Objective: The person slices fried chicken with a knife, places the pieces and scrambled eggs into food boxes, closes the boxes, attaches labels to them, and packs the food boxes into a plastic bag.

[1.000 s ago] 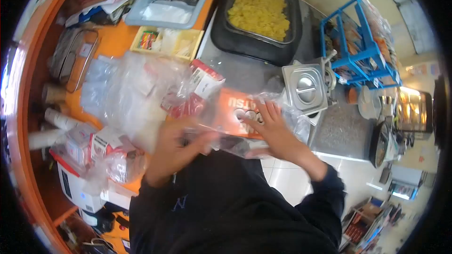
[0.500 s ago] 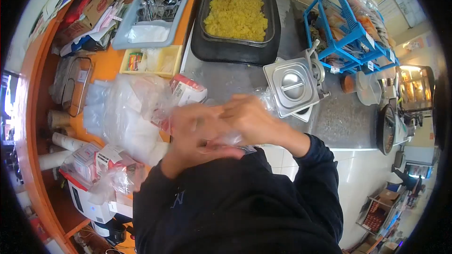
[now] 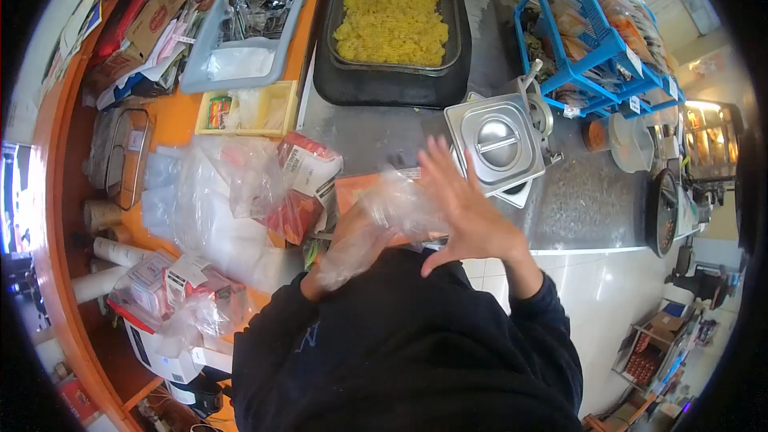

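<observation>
My left hand [image 3: 358,226] is close to my body, wrapped in crumpled clear plastic [image 3: 394,202] that looks like a thin bag or disposable glove. This plastic hides its fingers and trails down toward the wrist. Just right of it, my right hand [image 3: 468,212] is bare and open, fingers spread and pointing up, holding nothing. Under and behind the hands lies a flat orange-red surface [image 3: 352,190], partly covered, whose kind I cannot make out. A red and white box [image 3: 312,164] in clear plastic is left of my left hand.
A black pan [image 3: 324,84] with a dish of yellow crumbly food [image 3: 392,20] stands at the back. Steel lidded containers [image 3: 502,142] and a blue rack [image 3: 572,68] are to the right. A grey tray [image 3: 284,64], a yellow box [image 3: 280,108] and plastic bags [image 3: 212,208] occupy the left.
My hands were together and blurred; now they are apart. My right hand has opened with spread fingers, and clear plastic now shows around my left hand.
</observation>
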Demonstrator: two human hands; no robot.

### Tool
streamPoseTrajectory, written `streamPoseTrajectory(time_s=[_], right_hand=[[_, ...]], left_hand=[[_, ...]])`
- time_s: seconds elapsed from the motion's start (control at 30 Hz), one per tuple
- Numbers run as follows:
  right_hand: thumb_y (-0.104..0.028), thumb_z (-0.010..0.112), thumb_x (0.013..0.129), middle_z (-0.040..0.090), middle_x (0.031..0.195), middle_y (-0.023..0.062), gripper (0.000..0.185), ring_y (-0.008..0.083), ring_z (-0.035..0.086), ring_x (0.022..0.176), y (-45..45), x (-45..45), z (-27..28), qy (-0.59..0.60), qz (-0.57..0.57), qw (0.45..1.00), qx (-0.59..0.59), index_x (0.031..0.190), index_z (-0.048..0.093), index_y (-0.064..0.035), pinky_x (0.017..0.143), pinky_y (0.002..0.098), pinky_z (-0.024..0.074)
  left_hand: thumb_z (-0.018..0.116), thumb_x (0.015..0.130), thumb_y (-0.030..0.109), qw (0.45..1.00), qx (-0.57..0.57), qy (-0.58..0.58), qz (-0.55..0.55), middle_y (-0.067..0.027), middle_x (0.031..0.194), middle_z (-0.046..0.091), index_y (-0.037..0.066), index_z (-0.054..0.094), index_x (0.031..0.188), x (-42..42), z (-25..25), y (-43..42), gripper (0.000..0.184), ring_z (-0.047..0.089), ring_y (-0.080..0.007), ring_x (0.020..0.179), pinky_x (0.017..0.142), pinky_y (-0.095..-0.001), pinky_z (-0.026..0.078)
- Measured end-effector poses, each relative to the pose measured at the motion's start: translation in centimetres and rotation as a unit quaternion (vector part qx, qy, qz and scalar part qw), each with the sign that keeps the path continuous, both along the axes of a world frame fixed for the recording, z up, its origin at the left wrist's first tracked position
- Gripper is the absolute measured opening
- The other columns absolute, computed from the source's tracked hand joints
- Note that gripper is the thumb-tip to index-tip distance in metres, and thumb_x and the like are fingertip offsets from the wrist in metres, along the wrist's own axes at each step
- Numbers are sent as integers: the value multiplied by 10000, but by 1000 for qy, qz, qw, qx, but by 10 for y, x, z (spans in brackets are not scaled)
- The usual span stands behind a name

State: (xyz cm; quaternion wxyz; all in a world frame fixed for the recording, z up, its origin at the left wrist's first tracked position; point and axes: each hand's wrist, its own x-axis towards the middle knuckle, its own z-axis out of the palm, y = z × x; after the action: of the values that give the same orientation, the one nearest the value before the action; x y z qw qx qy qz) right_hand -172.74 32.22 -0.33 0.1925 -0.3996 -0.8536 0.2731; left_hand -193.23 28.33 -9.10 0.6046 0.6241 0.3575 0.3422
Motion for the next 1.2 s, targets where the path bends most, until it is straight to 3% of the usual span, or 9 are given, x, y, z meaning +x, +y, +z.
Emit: streamPoseTrajectory(time_s=[0.1, 0.27, 0.37, 0.43, 0.53, 0.67, 0.83, 1.0, 1.2], right_hand=[[-206, 725, 667, 520, 1238, 134, 419, 225, 453, 1206, -13, -14, -73, 77, -44, 996, -6, 1039, 579, -82, 1101, 485, 136], [-181, 681, 676, 626, 1001, 83, 282, 236, 560, 1030, -20, -28, -62, 277, -40, 955, -98, 924, 590, -81, 1056, 462, 243], [-156, 658, 658, 594, 953, 53, 304, 252, 529, 970, -19, -38, -41, 199, 20, 979, -21, 941, 568, -91, 916, 430, 339], [-141, 635, 644, 553, 911, 60, 363, 257, 498, 921, -12, -58, -32, 106, 156, 981, 48, 989, 535, -93, 801, 405, 357], [-162, 626, 661, 551, 904, 73, 359, 255, 511, 911, -1, -82, 1, 35, 319, 946, 32, 997, 523, -89, 796, 394, 380], [-223, 625, 716, 568, 946, 84, 348, 251, 541, 910, 26, -99, 22, 49, 379, 922, -61, 1022, 529, -88, 751, 356, 423], [-183, 584, 797, 601, 891, 126, 186, 288, 580, 843, 155, -155, 37, 141, 295, 941, -83, 926, 607, -51, 698, 371, 458], [-117, 581, 730, 648, 687, 73, 117, 243, 630, 621, 254, -267, -162, -209, 217, 910, 285, 701, 680, -61, 474, 402, 475], [-117, 601, 682, 641, 623, 48, 121, 147, 630, 632, 232, -295, -160, -360, 211, 843, 339, 607, 669, -183, 457, 318, 406]], left_hand=[[624, 749, 34, 981, 178, 70, -26, -95, 1061, 578, 69, 547, 1139, 5, 29, 19, 399, 483, -292, 1097, 925, -319, 379], [713, 657, 415, 935, 291, 164, 118, -206, 1439, 189, -2, 228, 1376, -14, 39, 33, 962, 159, -339, 1354, 1068, -524, 122], [557, 757, 570, 828, 366, 397, -151, -212, 1481, 73, 76, 105, 1435, -6, 35, 47, 953, 68, -359, 1374, 1095, -476, 79], [320, 906, 499, 964, 172, -99, -175, -131, 1496, 88, 94, 126, 1431, 16, 10, 45, 691, 83, -227, 1386, 1103, -455, 67], [326, 952, 359, 863, 406, 233, -190, -102, 1446, 252, 108, 228, 1395, 21, 22, 46, 519, 203, -156, 1345, 1103, -440, 79], [390, 931, 280, 982, 111, -8, -153, -92, 1336, 348, 97, 282, 1335, 9, 4, 28, 456, 312, -153, 1246, 1087, -434, 135], [470, 905, 181, 915, -183, -344, -109, -78, 1198, 468, 84, 349, 1261, 13, -34, 4, 387, 448, -148, 1121, 1067, -426, 204], [511, 892, 115, 956, -244, -159, 31, -18, 962, 585, 88, 537, 1083, 17, -42, -7, 195, 543, -104, 945, 1070, -421, 221], [528, 817, 219, 913, 363, 171, 70, -19, 993, 566, 154, 548, 1124, 6, -35, 10, 315, 520, -193, 1001, 1013, -425, 298]])
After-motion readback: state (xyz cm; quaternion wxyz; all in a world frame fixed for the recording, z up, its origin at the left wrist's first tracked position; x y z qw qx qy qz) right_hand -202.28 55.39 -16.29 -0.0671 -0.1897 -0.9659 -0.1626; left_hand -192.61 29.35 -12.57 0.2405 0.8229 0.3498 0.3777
